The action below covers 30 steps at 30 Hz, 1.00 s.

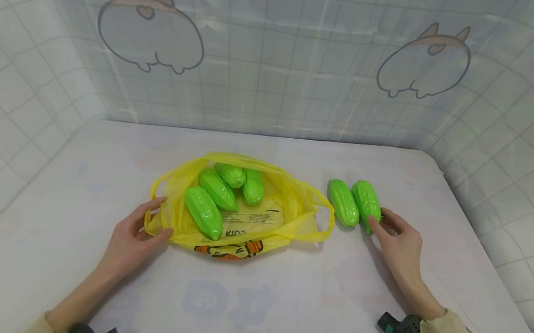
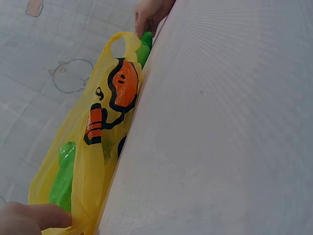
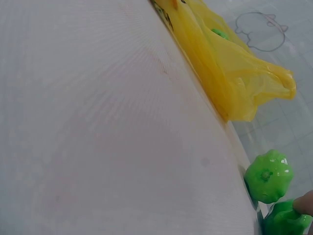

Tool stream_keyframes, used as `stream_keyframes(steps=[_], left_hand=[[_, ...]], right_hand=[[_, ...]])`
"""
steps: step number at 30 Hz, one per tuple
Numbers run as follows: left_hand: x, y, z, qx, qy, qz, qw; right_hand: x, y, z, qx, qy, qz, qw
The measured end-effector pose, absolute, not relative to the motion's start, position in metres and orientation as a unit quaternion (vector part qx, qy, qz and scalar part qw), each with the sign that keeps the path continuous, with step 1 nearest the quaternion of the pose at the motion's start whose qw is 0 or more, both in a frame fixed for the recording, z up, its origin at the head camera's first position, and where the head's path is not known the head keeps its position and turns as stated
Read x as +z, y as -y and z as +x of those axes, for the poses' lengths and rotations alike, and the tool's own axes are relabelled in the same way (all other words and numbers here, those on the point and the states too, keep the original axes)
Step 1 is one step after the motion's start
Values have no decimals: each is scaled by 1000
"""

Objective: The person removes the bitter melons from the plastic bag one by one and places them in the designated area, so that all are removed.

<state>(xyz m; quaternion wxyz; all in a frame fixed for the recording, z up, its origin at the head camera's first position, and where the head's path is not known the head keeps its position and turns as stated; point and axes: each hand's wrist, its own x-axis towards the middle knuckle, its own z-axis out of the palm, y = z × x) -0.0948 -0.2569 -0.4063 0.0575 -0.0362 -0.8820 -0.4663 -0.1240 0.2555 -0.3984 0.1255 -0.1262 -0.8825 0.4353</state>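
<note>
Pinching glossy, ridged grn veg (image 1: 366, 197) w/ R fingers (image 1: 377, 230), L fingers (image 1: 159, 237) gripping yellow bag (image 1: 261, 217)

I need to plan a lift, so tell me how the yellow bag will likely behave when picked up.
The yellow bag looks floppy: its thin film is creased and partly see-through. It will probably sag when lifted, since four green vegetable-like pieces lie inside. Raised by one side only, it may spill, as its mouth gapes wide.
</note>
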Motion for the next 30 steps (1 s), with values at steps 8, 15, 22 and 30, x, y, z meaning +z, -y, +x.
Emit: stream_keyframes(steps=[8, 15, 22, 30], left_hand=[[-407, 257, -95, -470, 879, -38, 65], [-407, 256, -95, -475, 876, -43, 69], [-408, 257, -95, -468, 880, -43, 68], [-410, 259, -96, -452, 888, -45, 70]], right_hand=[[-401, -256, -126, 437, 882, -126, 124], [-403, -256, -126, 425, 886, -130, 129], [-402, -255, -125, 434, 882, -131, 129], [-402, -255, -125, 441, 878, -127, 134]])
